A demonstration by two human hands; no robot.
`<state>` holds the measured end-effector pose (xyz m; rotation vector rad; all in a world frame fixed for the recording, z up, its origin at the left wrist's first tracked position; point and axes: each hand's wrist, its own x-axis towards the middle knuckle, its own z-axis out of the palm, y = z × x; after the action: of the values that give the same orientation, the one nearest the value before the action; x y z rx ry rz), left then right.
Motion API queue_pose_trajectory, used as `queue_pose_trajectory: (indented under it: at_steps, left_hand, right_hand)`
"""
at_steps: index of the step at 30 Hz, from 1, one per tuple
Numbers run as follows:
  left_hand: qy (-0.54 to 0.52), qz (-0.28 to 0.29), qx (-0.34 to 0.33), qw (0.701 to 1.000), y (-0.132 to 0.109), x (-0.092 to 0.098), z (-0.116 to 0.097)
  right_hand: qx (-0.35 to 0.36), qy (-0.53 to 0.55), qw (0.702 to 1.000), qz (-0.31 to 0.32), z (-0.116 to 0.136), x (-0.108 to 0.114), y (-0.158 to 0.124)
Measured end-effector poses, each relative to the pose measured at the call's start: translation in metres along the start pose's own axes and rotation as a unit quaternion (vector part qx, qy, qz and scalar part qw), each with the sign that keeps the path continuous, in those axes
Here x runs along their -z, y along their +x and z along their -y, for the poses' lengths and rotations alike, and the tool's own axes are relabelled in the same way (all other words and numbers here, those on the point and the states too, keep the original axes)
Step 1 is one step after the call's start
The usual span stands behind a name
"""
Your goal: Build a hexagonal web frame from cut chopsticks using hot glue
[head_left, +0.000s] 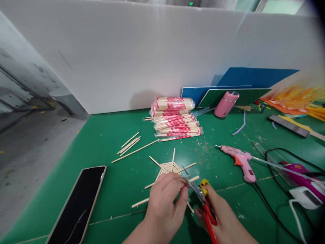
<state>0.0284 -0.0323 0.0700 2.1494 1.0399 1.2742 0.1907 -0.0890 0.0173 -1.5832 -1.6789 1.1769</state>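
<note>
Head view: my right hand (pixel 220 208) grips red-handled scissors (pixel 201 197), my left hand (pixel 165 198) pinches the stick web (pixel 167 166) beside the blades (pixel 194 187); a slip could nick me or skew it

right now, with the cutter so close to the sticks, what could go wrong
Blades of the red-handled cutter sit right by the left hand, so a slip could nick it. The pink glue gun lies on its side, nozzle bare; if hot, it might burn a passing hand.
</note>
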Motion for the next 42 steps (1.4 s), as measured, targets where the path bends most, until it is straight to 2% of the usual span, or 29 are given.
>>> queue_pose_trajectory:
  at_steps: [7, 11, 15, 21, 24, 30, 35, 42]
  left_hand:
    - [-0.002, 0.006, 0.025, 1.000, -0.002, 0.002, 0.004]
    - [-0.013, 0.005, 0.021, 1.000, -0.003, 0.003, 0.005]
    - [-0.007, 0.000, 0.026, 1.000, -0.001, 0.004, 0.005]
    - [0.026, -0.005, 0.035, 0.999, 0.000, 0.004, 0.006]
    - [0.032, -0.009, 0.011, 0.999, -0.001, 0.004, 0.007]
    - [0.029, -0.012, -0.021, 0.999, -0.001, 0.006, 0.008]
    - [0.045, -0.016, -0.025, 0.999, 0.000, 0.007, 0.010]
    - [0.060, -0.020, -0.020, 0.998, -0.001, 0.008, 0.010]
  right_hand:
    - [0.027, -0.032, 0.998, -0.037, -0.006, 0.004, -0.006]
    - [0.015, -0.059, 0.998, -0.011, -0.009, 0.000, -0.004]
    - [0.008, -0.039, 0.999, 0.014, -0.009, -0.001, -0.002]
    - [-0.005, -0.021, 1.000, 0.019, 0.000, 0.004, 0.000]
    - [-0.007, 0.001, 0.999, 0.042, 0.008, 0.007, 0.001]
    - [-0.001, 0.013, 0.999, 0.031, 0.011, 0.006, 0.003]
    - [-0.010, 0.041, 0.999, 0.030, 0.012, 0.004, 0.005]
    - [-0.027, 0.012, 0.999, 0.012, 0.013, 0.003, 0.004]
